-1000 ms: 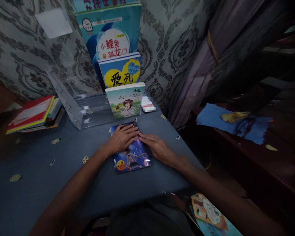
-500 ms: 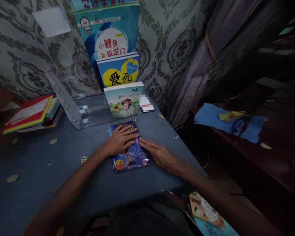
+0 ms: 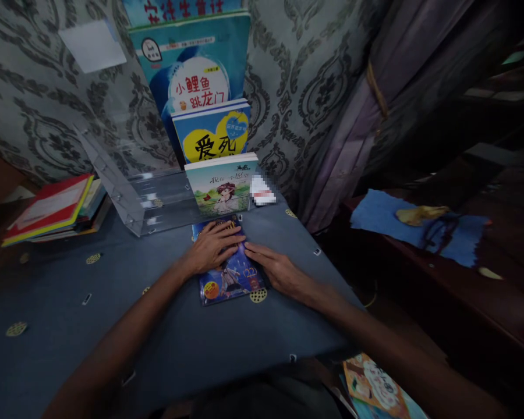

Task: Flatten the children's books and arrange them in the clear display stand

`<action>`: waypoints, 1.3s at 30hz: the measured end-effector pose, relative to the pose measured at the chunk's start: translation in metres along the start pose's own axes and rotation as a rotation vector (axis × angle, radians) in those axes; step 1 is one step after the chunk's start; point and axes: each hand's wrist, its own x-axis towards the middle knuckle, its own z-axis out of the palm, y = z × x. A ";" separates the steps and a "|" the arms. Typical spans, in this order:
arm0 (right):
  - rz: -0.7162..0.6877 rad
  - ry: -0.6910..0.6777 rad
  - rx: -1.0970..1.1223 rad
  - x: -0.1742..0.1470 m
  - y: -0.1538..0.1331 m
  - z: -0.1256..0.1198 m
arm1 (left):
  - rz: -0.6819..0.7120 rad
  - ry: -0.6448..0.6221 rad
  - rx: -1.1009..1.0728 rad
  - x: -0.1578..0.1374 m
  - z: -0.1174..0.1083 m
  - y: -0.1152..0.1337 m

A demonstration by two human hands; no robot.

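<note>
A blue comic-style book [image 3: 231, 282] marked with the number 22 lies flat on the table, its far edge close to the front of a clear display stand [image 3: 161, 218]. Across its upper part rests my left hand [image 3: 213, 245], flat with fingers spread, hiding much of the cover. My right hand [image 3: 279, 270] is at the book's right edge, fingers stretched out and fingertips touching it. On the stand, books are propped upright in tiers: a green-and-white one [image 3: 222, 189] in front, a blue-and-yellow one [image 3: 212, 131] behind, and a teal one [image 3: 192, 58] higher up.
A stack of books and folders [image 3: 48, 209] sits on the left of the table [image 3: 70, 314]. Patterned curtains [image 3: 288, 87] hang behind. To the right, a dark red bench [image 3: 454, 291] carries a blue cloth [image 3: 375, 224]. More books [image 3: 375, 387] lie below the table's front edge.
Under my hands the blue book has slid slightly away from me, toward the stand. A yellow table-cloth spot now shows by its lower right corner. The view has tilted a little.
</note>
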 end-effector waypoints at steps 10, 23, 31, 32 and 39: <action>0.044 -0.042 -0.067 -0.011 -0.004 0.008 | -0.030 0.025 0.010 -0.001 0.005 0.002; 0.046 -0.058 -0.111 -0.016 -0.020 0.001 | -0.022 0.021 0.032 -0.010 0.004 0.014; 0.042 -0.048 -0.108 -0.017 -0.021 0.000 | -0.044 -0.112 0.121 -0.021 0.000 0.042; 0.046 -0.048 -0.107 -0.017 -0.021 0.000 | -0.056 -0.109 0.131 -0.023 0.002 0.047; 0.066 -0.058 -0.113 -0.017 -0.018 0.003 | -0.102 -0.008 0.141 -0.049 0.012 0.055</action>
